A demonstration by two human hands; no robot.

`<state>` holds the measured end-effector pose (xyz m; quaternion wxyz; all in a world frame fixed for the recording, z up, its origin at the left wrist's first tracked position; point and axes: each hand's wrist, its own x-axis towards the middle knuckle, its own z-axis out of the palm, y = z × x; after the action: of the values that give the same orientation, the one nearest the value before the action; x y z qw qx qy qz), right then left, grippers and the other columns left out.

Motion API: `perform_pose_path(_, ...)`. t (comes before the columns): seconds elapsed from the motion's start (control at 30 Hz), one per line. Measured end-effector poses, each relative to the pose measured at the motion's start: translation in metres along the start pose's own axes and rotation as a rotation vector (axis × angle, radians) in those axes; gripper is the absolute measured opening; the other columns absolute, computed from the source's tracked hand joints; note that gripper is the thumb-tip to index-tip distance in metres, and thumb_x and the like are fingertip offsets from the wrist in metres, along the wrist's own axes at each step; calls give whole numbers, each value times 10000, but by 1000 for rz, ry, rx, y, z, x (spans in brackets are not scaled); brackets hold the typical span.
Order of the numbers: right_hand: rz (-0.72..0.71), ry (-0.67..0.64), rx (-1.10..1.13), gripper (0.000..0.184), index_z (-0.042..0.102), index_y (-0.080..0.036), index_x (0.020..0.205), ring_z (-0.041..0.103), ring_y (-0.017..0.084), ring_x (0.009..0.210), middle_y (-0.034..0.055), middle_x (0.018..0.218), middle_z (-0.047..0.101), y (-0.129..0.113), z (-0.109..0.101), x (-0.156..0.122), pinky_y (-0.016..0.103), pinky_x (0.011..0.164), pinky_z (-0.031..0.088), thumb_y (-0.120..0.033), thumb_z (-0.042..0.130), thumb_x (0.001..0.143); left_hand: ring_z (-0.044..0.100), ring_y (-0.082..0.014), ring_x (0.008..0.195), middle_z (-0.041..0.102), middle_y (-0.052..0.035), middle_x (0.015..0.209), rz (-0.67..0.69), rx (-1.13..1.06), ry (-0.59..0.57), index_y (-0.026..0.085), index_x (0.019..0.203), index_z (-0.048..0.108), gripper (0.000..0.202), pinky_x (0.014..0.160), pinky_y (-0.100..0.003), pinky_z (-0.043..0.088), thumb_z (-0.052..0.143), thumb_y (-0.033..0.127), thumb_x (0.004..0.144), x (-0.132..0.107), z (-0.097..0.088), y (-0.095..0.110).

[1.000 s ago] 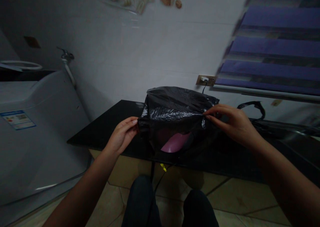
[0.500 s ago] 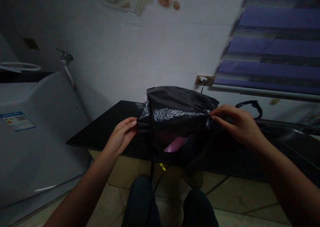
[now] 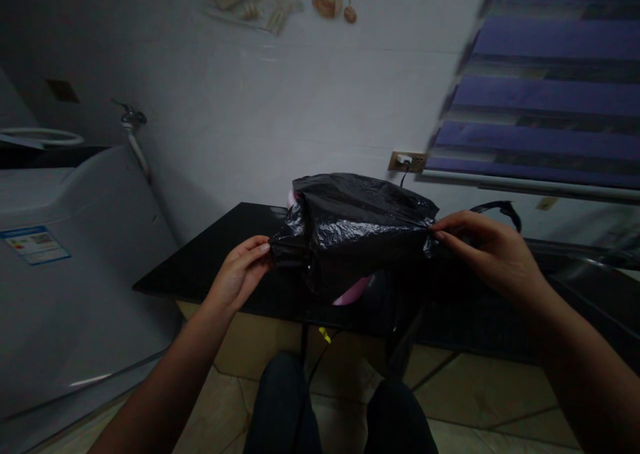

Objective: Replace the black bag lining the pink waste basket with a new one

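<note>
A shiny black plastic bag (image 3: pixel 360 214) stretches between my two hands above the dark countertop. My left hand (image 3: pixel 244 271) pinches its left edge between thumb and fingers. At the other side, my right hand (image 3: pixel 487 244) grips the bag's right edge the same way. Below the bag a pink object (image 3: pixel 354 291) shows in part; the bag hides the rest, so its kind is unclear. A little more pink peeks out behind the bag's upper left corner.
A black countertop (image 3: pixel 210 254) runs along the tiled wall, with a sink (image 3: pixel 595 277) at right. At left stands a washing machine (image 3: pixel 90 261) beside a wall tap (image 3: pixel 131 114). A plug sits in the socket (image 3: pixel 409 161); a cord with a yellow tie (image 3: pixel 325 335) hangs in front.
My right hand has moved slightly right and my left slightly left, pulling the bag wider. The bag's front now covers more of the pink object.
</note>
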<state>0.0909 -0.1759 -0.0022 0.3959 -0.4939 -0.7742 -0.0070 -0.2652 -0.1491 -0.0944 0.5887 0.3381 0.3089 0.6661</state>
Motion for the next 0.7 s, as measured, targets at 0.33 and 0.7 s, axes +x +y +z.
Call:
perform_pose_path(0.33, 93, 40, 82, 360, 653, -165, 804, 610, 155, 759, 75, 817, 643, 1, -5, -6, 285, 682, 492, -520, 612, 760, 607, -136, 677, 660, -34, 721, 5, -4, -15, 121, 730, 675, 203, 636, -223, 497, 790, 142, 564, -1, -2, 0)
perform_pose_path(0.7, 211, 123, 183, 301, 640, -159, 776, 606, 130, 711, 68, 782, 630, 0, -7, -11, 236, 651, 469, -445, 673, 688, 609, -146, 663, 640, -17, 711, 23, 25, 5, 143, 761, 654, 194, 618, -231, 486, 756, 142, 596, 0, -7, 0)
